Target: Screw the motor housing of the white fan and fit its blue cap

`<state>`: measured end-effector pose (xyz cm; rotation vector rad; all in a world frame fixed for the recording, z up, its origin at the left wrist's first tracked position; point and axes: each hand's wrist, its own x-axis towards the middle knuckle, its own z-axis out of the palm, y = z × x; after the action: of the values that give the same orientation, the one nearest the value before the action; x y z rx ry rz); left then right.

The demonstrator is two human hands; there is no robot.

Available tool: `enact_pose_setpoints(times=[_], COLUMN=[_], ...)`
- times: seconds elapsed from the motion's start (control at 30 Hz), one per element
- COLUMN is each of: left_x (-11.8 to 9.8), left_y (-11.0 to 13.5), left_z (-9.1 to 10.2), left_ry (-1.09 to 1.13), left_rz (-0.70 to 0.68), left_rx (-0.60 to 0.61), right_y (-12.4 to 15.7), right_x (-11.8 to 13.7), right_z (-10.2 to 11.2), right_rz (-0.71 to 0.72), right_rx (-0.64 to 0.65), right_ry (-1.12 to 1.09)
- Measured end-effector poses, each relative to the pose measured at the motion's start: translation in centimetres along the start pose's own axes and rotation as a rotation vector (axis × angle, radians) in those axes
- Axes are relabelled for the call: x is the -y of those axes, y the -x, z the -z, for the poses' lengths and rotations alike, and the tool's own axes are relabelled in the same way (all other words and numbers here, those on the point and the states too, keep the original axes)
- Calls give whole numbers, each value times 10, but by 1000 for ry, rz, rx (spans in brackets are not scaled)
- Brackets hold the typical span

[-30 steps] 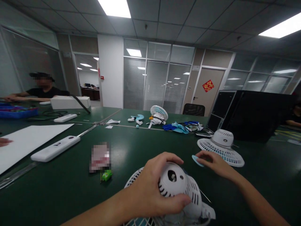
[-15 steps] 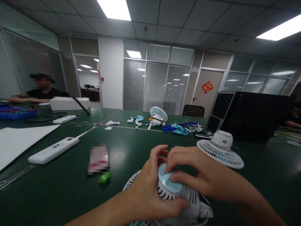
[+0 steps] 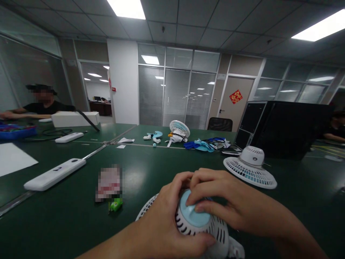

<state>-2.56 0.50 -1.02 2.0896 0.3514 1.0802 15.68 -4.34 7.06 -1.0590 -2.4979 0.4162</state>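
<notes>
A small white fan lies in front of me with its back up, its slotted motor housing [image 3: 220,232] toward me and part of its white guard [image 3: 145,208] showing at the left. My left hand [image 3: 165,219] is wrapped round the housing, thumb on the near side. On top of the housing sits a light blue round knob [image 3: 196,218] with a raised ridge. The thumb and fingers of my right hand [image 3: 226,190] are closed on that ridge. Much of the guard is hidden under my left hand and forearm.
Another fan head [image 3: 250,167] lies face down at the right, before a black computer case [image 3: 285,129]. Farther back are a small fan [image 3: 179,131] and blue gloves [image 3: 203,145]. A power strip [image 3: 56,174] and green trinket [image 3: 116,204] lie left. A person [image 3: 48,104] sits far left.
My view has shifted slightly, so most things sit a little farther left. The white sheet at the left has slid farther out of view. Both hands keep their hold on the fan and knob.
</notes>
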Motion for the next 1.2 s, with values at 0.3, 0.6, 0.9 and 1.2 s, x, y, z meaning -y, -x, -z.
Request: enact_pose_setpoints(times=[0.3,0.6,0.9,1.2], left_x=[-7,-7,-15,-15], left_y=[-1,0,-4,-2], left_z=[9,11,14,16], left_ry=[-62,-102,-7,-48], left_rz=[99,43,43,44], left_rx=[58,137,202,198], right_y=[-2,-2,9,-2], right_x=[2,8,-5,-5], right_z=[-4,-13,8,1], right_rz=[-50,-32,63,-86], right_rx=[-100,-157,2,-9], right_ry=[79,86,-59,-23])
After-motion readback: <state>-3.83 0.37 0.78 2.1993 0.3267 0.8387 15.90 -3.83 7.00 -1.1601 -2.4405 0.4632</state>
